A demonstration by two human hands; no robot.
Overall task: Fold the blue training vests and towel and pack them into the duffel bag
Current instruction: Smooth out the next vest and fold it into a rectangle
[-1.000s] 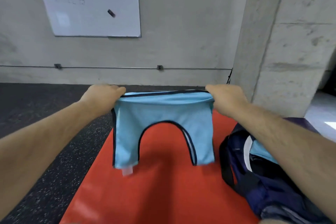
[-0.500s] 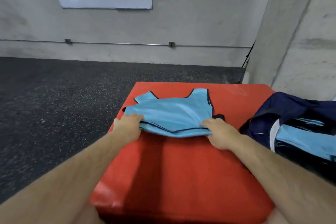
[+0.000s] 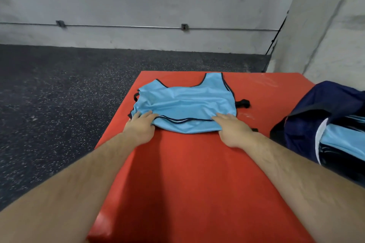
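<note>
A light blue training vest (image 3: 187,102) with dark trim lies folded on the red mat (image 3: 197,173), its shoulder straps pointing away from me. My left hand (image 3: 139,126) holds its near left corner, fingers on top of the cloth. At the near right corner my right hand (image 3: 232,130) holds the hem the same way. The navy duffel bag (image 3: 320,108) sits open on the right of the mat, with blue vest cloth (image 3: 343,142) inside it. A white edge (image 3: 317,140) shows beside that cloth; I cannot tell whether it is the towel.
The mat ends in a raised edge on the left above dark speckled floor (image 3: 59,114). A concrete wall with a thin pipe (image 3: 128,26) runs behind, and a concrete pillar (image 3: 325,25) stands at the right rear. A black strap (image 3: 244,103) sticks out at the vest's right side.
A second ago both hands held the vest up in the air. They have since lowered it onto the mat, where it now lies flatter and spread out, hands still at its near corners.
</note>
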